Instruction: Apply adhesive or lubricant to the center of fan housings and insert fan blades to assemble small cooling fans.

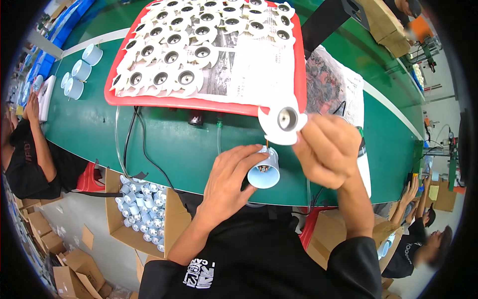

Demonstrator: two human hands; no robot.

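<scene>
My left hand (pixel 225 175) is closed around a light blue cup-shaped housing (pixel 269 178) at the table's front edge. The housing's open end faces me, and small metallic parts show inside it. A thin brownish piece sticks up from its far side. Just above and to the right, my right hand (pixel 328 149) pinches a white finned part (pixel 279 137) by its edge. That part is curved like a fan and has a dark-ringed round hub. It overlaps the front rim of a red tray (pixel 199 103), where several similar white parts (pixel 172 57) lie in rows on printed paper.
A cardboard box (pixel 174 222) of light blue housings stands below the table at left. Several blue cups (pixel 81 71) sit on the green table (pixel 89 117). Cables (pixel 144 142) run under the tray. A dark stand (pixel 326 25) rises at right. Other people work at both sides.
</scene>
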